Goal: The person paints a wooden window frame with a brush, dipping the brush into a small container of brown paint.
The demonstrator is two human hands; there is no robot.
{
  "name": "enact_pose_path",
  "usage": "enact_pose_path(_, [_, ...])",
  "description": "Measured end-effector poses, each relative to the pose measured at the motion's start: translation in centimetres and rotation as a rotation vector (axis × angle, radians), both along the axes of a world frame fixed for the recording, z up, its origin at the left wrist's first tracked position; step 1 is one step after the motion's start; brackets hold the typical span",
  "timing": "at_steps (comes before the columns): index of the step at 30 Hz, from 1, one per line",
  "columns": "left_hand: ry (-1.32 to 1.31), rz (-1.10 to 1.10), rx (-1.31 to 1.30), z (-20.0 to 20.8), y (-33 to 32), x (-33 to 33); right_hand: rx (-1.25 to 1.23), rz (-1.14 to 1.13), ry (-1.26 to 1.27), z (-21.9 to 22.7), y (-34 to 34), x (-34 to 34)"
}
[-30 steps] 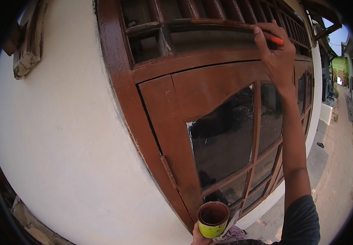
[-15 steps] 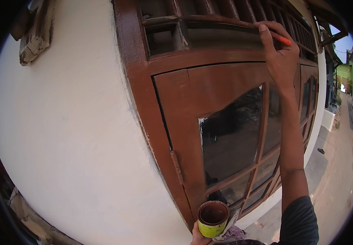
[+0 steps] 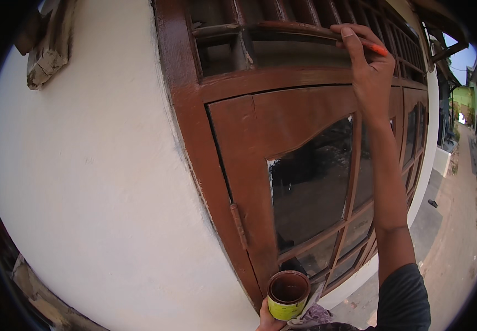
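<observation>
My right hand (image 3: pixel 373 74) is raised to the upper window frame, closed around a thin paintbrush (image 3: pixel 378 49) with an orange-red handle end. Its bristles are hard to make out against the brown horizontal rail (image 3: pixel 299 27), where the fingertips are close. Low in the view, my left hand (image 3: pixel 270 320) grips a yellow-green paint can (image 3: pixel 286 310) by its side. The can is open at the top, and its inside is coated with brown paint. Part of the left hand is hidden behind the can.
Brown window panels (image 3: pixel 255 129) with dark glass (image 3: pixel 315 182) fill the middle. A white wall (image 3: pixel 95 165) stands to the left, with a wooden beam end (image 3: pixel 48 60) jutting out above. Beside the can hangs a patterned cloth (image 3: pixel 318 314). A path (image 3: pixel 453 237) runs along the right.
My right hand has moved a little left along the rail with the paintbrush. My left hand and the paint can have stayed in place.
</observation>
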State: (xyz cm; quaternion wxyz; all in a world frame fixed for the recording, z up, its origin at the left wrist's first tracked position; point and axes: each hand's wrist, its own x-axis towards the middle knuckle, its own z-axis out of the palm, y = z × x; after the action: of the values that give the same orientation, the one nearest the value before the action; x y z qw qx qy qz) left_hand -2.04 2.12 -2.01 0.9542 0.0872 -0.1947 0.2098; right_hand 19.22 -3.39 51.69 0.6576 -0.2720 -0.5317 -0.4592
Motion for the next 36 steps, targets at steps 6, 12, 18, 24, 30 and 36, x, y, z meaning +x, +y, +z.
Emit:
enact_pose_path(6, [0.026, -0.004, -0.038, -0.1, -0.2, -0.2, 0.049, -0.226, 0.105, 0.0, -2.9, 4.3])
enact_pose_path(12, [0.197, 0.057, -0.02, 1.3, -0.4, -0.7, -0.024, -0.161, -0.062, 0.4, -1.9, -0.8])
enact_pose_path(18, [0.813, 0.162, -0.182, 5.7, -1.6, -0.8, -0.024, -0.012, -0.091, 0.9, 0.5, -2.6])
enact_pose_path(24, [0.383, 0.072, -0.107, 3.4, -1.3, -0.5, 0.017, -0.174, 0.04, 0.2, -1.8, 2.2])
enact_pose_path(30, [0.165, 0.066, 0.032, 1.9, -0.8, -1.1, 0.186, -0.552, -0.236, 0.2, -0.9, 0.7])
enact_pose_path(36, [0.883, 0.166, -0.195, 6.9, -2.0, -1.0, 0.129, -0.326, -0.347, 0.8, 1.5, -2.5])
